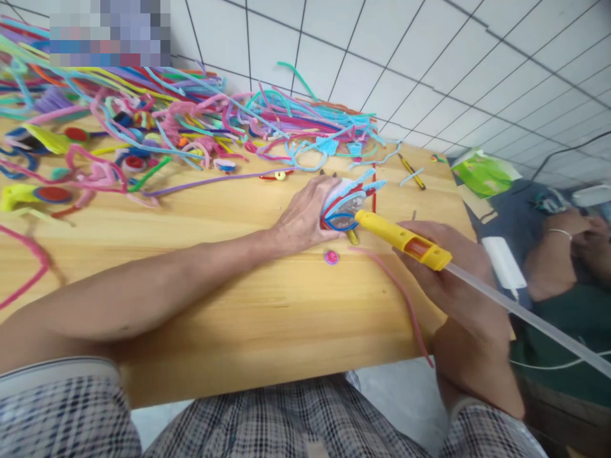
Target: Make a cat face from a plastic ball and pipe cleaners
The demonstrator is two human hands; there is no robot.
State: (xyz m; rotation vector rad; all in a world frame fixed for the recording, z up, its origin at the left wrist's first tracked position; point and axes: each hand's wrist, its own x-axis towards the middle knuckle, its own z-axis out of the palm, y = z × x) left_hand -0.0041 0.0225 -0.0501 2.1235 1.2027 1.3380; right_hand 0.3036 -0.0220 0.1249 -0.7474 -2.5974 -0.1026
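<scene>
My left hand (310, 213) is closed round a small pipe-cleaner craft piece (347, 207) with light blue, red and dark blue edges and a clear, shiny middle. In my right hand (429, 261) is a yellow glue gun (405, 240), a long translucent glue stick (525, 315) running out of its back end. The gun's nozzle points at the craft piece, touching it or very close; I cannot tell which. Just below my left hand lies a little pink coil with a purple rim (331, 257). A pink pipe cleaner (401, 286) curves down past the table's front edge.
Many coloured pipe cleaners (191, 108) heap along the back and left of the wooden table (229, 343), against a tiled wall (324, 38). A yellow-and-black craft knife (411, 172) lies at the back right. Beyond the right edge are a green packet (484, 173), a white power bank-like block (504, 264) and another person's arm (554, 254).
</scene>
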